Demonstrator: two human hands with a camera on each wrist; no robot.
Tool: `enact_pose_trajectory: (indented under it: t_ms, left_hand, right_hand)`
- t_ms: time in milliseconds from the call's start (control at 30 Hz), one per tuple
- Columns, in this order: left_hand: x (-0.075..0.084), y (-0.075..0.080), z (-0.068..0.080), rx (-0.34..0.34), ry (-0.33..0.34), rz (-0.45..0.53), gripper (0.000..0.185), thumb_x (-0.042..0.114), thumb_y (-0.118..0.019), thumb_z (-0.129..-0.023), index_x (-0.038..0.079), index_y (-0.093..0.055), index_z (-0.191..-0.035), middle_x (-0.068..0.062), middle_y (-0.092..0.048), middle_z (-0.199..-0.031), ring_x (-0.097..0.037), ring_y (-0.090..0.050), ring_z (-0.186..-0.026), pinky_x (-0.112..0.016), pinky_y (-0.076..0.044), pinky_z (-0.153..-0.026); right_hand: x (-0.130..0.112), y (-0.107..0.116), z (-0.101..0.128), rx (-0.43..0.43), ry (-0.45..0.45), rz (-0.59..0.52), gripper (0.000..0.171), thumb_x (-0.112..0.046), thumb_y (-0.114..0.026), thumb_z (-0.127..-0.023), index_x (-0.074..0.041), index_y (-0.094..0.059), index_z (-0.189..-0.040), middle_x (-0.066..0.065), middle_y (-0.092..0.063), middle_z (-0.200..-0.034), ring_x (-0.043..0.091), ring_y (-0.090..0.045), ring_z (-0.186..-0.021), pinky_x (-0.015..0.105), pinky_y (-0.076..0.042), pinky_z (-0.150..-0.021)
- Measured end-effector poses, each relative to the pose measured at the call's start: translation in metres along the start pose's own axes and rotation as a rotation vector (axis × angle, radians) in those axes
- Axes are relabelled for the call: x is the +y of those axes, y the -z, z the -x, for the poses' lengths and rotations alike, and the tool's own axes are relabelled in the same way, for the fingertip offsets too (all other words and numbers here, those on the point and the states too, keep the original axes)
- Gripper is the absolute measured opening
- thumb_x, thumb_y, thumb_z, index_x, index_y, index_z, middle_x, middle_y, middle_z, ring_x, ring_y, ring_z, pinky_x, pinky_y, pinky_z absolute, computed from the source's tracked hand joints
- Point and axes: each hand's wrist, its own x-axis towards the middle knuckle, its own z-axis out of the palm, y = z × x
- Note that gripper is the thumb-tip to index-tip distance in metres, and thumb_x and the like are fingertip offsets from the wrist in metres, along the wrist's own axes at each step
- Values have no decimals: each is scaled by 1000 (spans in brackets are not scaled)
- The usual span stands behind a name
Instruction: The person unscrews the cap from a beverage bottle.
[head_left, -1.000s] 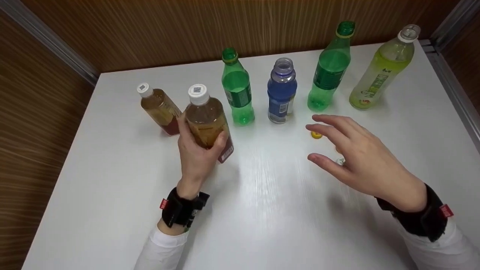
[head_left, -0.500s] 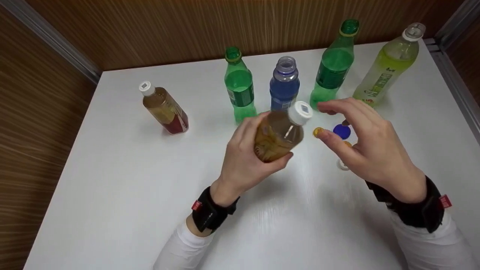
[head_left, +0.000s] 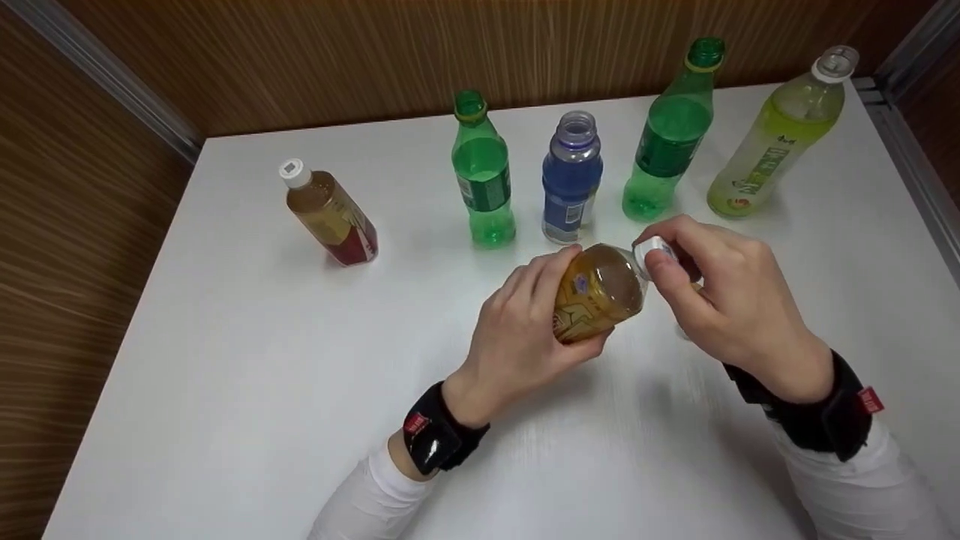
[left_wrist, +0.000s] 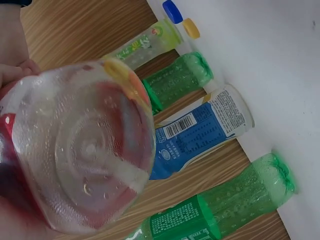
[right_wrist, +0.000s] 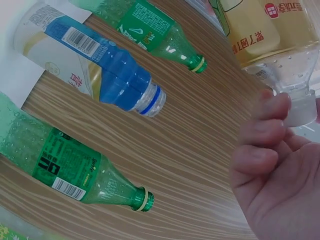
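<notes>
Since a second ago I see the amber bottle [head_left: 598, 291] lifted from the row to mid-table [head_left: 225, 375], tilted, my left hand [head_left: 525, 337] wrapped round its body; my right hand [head_left: 720, 300] now pinches its white cap [head_left: 651, 251], ready for twisting.

Amber plastic tea bottle [head_left: 596, 292] with white screw cap [head_left: 649, 253]; glossy white worktop [head_left: 225, 390]; blue plastic bottle [head_left: 570, 184]; brown striped wood-grain wall [head_left: 337, 52].
</notes>
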Motion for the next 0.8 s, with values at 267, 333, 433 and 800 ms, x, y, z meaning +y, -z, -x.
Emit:
enact_pose_trajectory:
  t_ms: [267,333,433,800]
  left_hand:
    - [4,-5,2,-27,-81,-104,83,53,-86,-79,7,-56,-142,-6,-71,-125,-18,-72,-104,-28,-62,-87]
    - [4,-4,2,-67,-90,-63,83,52,-86,-79,7,-57,-142,-5,-71,-125,-17,-72,-102,-27,-63,-85]
    - [4,-2,1,-124,-89,1,84,52,-87,-78,7,-56,-142,-4,-71,-124,-15,-71,-101,-26,-62,-85]
    - [-5,7,-5,-354,-31,286,80,42,-87,-81,9,-53,-145,-3,-71,-131,-14,-69,-110,-28,-60,-92]
  right_hand:
    - [1,-12,0,46,12,93,19,-7,-51,-96,-4,-66,-85,2,-56,-53,5,-37,-47,21,-29,-46]
    - [1,-13,0,59,38,107,20,-6,-49,-95,-4,-66,-85,2,-55,-51,5,-35,-44,22,-27,-44]
    - [2,-14,2,79,70,116,23,-4,-46,-91,-5,-68,-85,2,-53,-48,6,-30,-41,24,-24,-42]
    - [1,-16,4,97,141,101,24,-2,-43,-90,-6,-62,-76,4,-62,-53,9,-35,-39,25,-26,-41]
